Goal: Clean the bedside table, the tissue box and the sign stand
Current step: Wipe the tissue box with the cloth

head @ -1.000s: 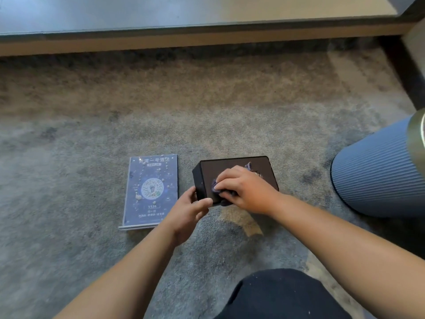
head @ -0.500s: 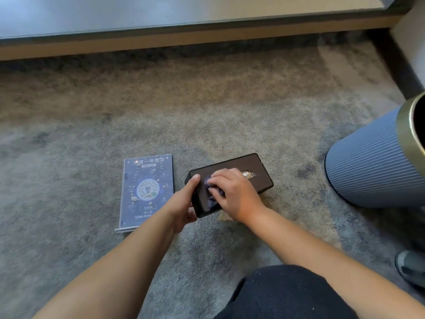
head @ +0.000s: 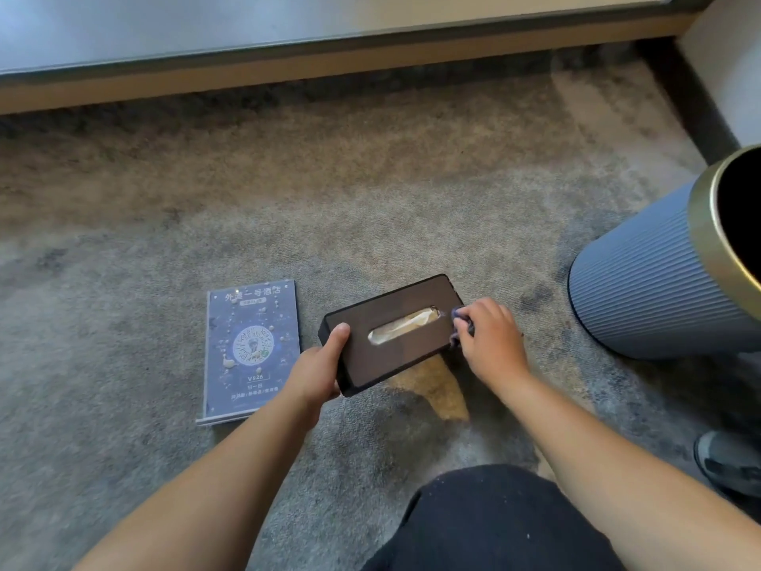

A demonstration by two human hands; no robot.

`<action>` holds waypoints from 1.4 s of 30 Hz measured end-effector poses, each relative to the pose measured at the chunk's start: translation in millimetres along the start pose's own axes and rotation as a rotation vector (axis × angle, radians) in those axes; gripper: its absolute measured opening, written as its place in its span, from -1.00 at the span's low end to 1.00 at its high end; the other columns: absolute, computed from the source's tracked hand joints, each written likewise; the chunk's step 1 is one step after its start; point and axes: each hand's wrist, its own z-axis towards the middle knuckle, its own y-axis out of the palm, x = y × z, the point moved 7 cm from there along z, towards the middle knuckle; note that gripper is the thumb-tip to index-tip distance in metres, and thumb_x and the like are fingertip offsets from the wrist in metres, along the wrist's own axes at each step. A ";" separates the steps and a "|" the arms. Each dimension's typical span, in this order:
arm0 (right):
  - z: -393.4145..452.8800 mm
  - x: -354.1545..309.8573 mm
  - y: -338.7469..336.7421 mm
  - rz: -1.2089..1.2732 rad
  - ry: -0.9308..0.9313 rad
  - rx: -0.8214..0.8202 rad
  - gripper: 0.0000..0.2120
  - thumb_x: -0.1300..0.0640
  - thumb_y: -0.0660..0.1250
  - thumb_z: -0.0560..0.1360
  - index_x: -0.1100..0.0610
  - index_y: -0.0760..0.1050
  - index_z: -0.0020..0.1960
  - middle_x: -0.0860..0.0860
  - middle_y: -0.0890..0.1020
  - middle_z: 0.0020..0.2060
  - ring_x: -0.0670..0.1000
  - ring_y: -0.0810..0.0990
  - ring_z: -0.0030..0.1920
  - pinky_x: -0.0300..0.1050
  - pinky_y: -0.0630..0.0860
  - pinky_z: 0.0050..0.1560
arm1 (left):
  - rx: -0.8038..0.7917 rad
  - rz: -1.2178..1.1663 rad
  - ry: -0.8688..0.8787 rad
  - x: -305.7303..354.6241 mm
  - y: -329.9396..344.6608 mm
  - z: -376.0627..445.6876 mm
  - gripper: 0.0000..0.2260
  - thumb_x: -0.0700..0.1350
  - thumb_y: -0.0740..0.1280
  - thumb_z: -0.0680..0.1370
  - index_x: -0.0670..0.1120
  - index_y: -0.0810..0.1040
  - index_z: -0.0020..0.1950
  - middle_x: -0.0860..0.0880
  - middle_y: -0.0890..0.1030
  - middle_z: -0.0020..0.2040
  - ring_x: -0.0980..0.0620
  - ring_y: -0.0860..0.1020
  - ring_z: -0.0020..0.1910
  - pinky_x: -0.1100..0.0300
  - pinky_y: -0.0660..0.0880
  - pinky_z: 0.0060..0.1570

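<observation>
A dark brown tissue box [head: 370, 356] lies on the carpet with its slot facing up and tissue showing in it. My left hand [head: 319, 370] grips the box's near left end, thumb on top. My right hand [head: 492, 342] holds a small bluish cloth [head: 460, 323] bunched in its fingers against the box's right end. The blue sign stand [head: 251, 350] lies flat on the carpet just left of the box, untouched.
A ribbed blue bin [head: 642, 282] with a gold rim stands at the right. A low ledge [head: 329, 55] runs along the far side. My dark-clothed knee [head: 494, 525] is at the bottom, a shoe [head: 729, 459] at the right edge.
My right hand slid the cloth from the box's left part across to its right end, uncovering the slot. The box turned and my left hand shifted its grip on the left end.
</observation>
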 end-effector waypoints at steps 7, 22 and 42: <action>-53.8 -125.1 28.5 0.105 -0.533 0.006 -0.89 0.08 0.31 0.50 0.08 0.55 -0.01 0.01 0.59 0.00 0.08 0.48 0.00 -0.03 0.37 -0.03 | 0.050 -0.001 0.009 -1.1 1.0 2.6 -0.38 0.35 0.28 0.45 -0.22 0.64 0.01 -0.20 0.69 -0.16 -0.18 0.68 -0.20 -0.03 0.64 -0.07; 32.2 -28.0 -29.5 0.052 -0.116 0.118 -0.88 0.14 0.26 0.56 0.18 0.53 -0.01 0.08 0.56 -0.04 0.12 0.50 0.00 0.01 0.44 0.03 | -0.013 -0.018 -0.054 -19.4 0.0 7.0 -0.17 0.49 0.41 0.19 -0.13 0.57 0.18 -0.16 0.68 0.10 -0.19 0.68 0.04 -0.11 0.62 0.06; 33.5 -111.5 27.8 0.025 -0.493 -0.107 -0.85 0.07 0.31 0.50 0.12 0.53 0.00 0.06 0.57 -0.01 0.13 0.51 0.00 0.06 0.44 0.00 | -0.035 -0.088 -0.006 -7.4 5.6 0.5 -0.58 0.12 0.37 0.53 -0.17 0.50 0.22 -0.17 0.66 0.11 -0.13 0.68 0.04 0.07 0.63 -0.18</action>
